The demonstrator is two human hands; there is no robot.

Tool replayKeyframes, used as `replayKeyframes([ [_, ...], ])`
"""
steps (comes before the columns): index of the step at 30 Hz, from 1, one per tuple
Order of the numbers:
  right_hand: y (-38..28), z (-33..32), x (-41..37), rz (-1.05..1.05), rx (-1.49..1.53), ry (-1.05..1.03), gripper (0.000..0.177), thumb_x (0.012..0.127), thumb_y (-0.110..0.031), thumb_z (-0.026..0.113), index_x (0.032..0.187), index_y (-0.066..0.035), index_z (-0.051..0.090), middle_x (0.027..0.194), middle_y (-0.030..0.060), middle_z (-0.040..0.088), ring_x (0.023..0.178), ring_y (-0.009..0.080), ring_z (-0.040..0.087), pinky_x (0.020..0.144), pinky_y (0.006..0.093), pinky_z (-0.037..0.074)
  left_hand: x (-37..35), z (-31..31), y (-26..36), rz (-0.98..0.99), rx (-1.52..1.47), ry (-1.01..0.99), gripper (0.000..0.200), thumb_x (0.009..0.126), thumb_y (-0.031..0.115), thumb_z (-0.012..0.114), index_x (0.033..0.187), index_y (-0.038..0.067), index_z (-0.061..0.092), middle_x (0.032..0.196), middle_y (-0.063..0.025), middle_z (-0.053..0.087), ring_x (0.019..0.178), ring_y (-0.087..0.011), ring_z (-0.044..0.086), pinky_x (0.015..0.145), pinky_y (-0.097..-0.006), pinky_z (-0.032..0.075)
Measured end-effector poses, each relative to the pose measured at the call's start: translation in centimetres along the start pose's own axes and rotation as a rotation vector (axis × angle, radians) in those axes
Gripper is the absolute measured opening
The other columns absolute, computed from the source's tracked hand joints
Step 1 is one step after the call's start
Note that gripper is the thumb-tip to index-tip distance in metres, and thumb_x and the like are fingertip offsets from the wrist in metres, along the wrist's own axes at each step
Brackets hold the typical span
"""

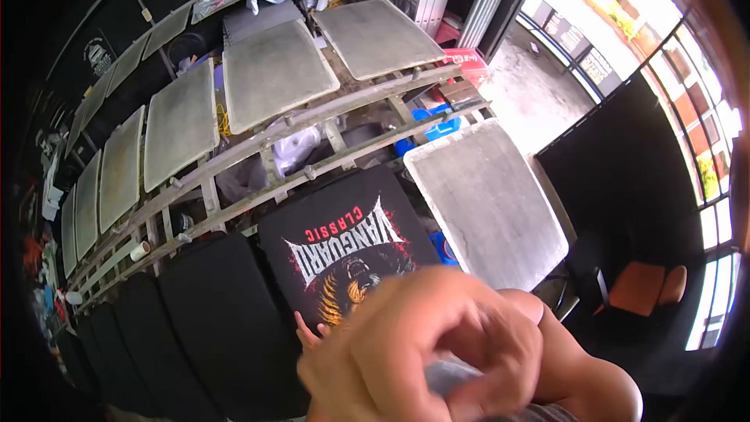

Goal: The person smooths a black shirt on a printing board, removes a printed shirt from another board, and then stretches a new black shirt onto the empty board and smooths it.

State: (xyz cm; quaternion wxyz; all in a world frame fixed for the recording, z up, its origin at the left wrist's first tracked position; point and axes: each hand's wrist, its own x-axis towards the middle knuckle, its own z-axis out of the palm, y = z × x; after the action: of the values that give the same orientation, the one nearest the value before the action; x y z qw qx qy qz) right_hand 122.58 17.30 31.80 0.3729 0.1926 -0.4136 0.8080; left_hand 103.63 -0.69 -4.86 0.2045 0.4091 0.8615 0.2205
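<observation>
A black shirt [344, 223] with a red and white "Vanguard Classic" print and a tiger's head lies flat on a board, its lettering upside down in view. My right hand [437, 336] is raised close to the camera over the print's lower part, blurred, with its fingers curled inward; what it holds, if anything, is hidden. Behind it, a few fingertips of my left hand [307, 332] show slightly apart at the shirt's lower left, while the rest of that hand is covered.
Black-covered boards [223, 305] line up on the left. A bare grey board [492, 199] stands on the right. More grey boards [273, 74] sit beyond the metal rails [234, 158]. An orange chair [637, 289] is at the right, near the bright doorway.
</observation>
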Motion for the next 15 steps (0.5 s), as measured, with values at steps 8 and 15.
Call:
replayKeyframes([
  [8, 4.3, -16.1, -5.3, 0.112, -0.334, 0.788, 0.008, 0.097, -0.001, 0.059, 0.105, -0.003, 0.058, 0.081, 0.0125, 0.061, 0.07, 0.0219, 0.06, 0.062, 0.0313, 0.048, -0.4, 1.4, -1.6, 0.093, -0.023, 0.106, 0.067, 0.097, 0.029, 0.056, 0.158, 0.011, 0.035, 0.127, -0.0258, 0.057, 0.109, -0.048, 0.061, 0.089, -0.0537, 0.054],
  [15, 12.4, -31.9, -11.6, 0.501, -1.659, 0.74, 0.019, 0.091, -0.012, 0.067, 0.106, -0.002, 0.074, 0.093, 0.0142, 0.075, 0.083, 0.0278, 0.073, 0.077, 0.0364, 0.059, -0.1, 1.4, -2.1, 0.123, 0.032, 0.141, 0.07, 0.095, 0.028, 0.058, 0.158, 0.011, 0.034, 0.111, -0.0206, 0.058, 0.092, -0.0441, 0.065, 0.075, -0.0521, 0.057],
])
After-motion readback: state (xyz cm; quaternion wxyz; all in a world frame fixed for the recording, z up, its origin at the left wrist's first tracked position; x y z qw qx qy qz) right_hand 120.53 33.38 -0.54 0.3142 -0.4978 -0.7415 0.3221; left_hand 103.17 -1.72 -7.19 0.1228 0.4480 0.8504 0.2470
